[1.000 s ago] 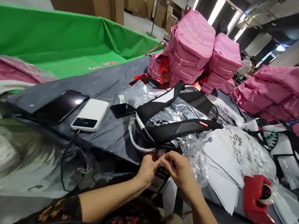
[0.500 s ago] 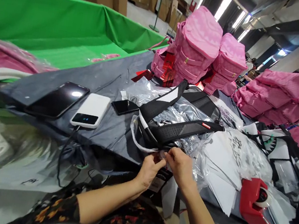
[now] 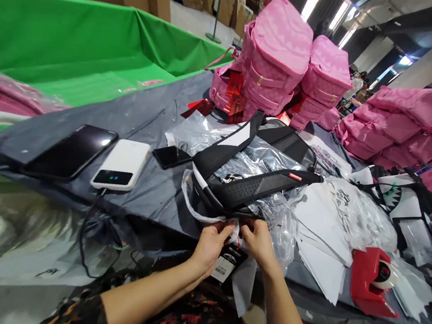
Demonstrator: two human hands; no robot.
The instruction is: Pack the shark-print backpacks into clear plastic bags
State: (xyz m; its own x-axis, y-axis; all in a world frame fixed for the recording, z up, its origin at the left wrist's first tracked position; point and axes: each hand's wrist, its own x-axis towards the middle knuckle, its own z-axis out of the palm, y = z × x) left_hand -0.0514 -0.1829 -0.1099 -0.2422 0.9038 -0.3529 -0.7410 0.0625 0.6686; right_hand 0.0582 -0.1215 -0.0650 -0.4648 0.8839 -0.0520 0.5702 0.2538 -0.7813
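A black backpack (image 3: 246,188) lies on the grey-covered table, straps upward, with clear plastic wrapping (image 3: 279,224) beneath and around it. A whitish plastic edge (image 3: 197,210) curves around its near end. My left hand (image 3: 210,244) is closed at that end, thumb and fingers pinching the whitish plastic. Just to its right, my right hand (image 3: 260,243) is closed in a pinch under the backpack's edge; what it holds is hidden. Between and below both hands hangs a black tag (image 3: 231,260) with a white barcode label (image 3: 222,269). A small red bit shows near the fingertips.
To the left lie a tablet (image 3: 72,152), a white power bank (image 3: 121,165) with a cable, and a black phone (image 3: 170,156). White sheets (image 3: 322,230) and a red tape dispenser (image 3: 370,280) are at right. Pink backpacks (image 3: 279,58) stand behind; a green-lined bin (image 3: 74,51) is back left.
My hands have drawn slightly apart, the right one more open to view below the backpack. The tag's barcode label now shows clearly. The view has shifted a little.
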